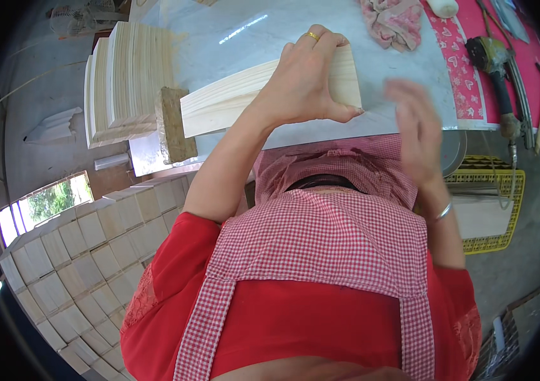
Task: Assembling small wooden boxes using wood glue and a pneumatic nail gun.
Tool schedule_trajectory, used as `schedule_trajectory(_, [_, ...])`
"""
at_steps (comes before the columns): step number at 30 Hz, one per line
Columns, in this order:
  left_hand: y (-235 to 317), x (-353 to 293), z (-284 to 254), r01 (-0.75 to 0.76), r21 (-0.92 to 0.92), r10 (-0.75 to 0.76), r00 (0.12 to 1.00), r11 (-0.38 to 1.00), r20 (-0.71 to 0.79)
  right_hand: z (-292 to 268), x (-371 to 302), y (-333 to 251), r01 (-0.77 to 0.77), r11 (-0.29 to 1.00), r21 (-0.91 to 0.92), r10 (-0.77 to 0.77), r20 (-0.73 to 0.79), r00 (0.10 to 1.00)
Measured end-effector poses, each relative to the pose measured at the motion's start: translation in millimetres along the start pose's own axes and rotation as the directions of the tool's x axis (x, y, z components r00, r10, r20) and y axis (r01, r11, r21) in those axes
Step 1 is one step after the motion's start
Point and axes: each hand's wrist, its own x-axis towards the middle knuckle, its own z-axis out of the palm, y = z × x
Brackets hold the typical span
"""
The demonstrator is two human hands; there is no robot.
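Note:
A pale wooden board (225, 98) lies across the worktable near its front edge. My left hand (305, 79) spans the board's right end, its thumb at the near corner and its fingers at the far one. The board's left end comes up close to a rough, brownish wooden block (175, 126) at the table edge. To the right of the board, my right hand (417, 130) hangs over the table's front edge, smeared by motion. Whether its fingers hold anything I cannot make out.
Stacked wooden boards (133, 76) stand at the table's left. A crumpled pink cloth (394, 22) lies at the back. A nail gun (492, 60) with a hose rests on the pink cover at right. Below are a yellow crate (516, 219) and piled wooden pieces (92, 260).

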Motion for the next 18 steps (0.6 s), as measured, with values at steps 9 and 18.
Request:
schedule_trajectory(9, [6,4,-2,-0.006,0.012,0.006,1.0,1.0,-0.004,-40,127,113,0.145,0.423,-0.895,-0.115,0.106,0.988])
schedule_trajectory(18, [0,-6,1,0.025,0.025,-0.023,0.998,0.999,-0.053,-107,64,49,0.021,0.542,-0.84,-0.245,-0.134,0.96])
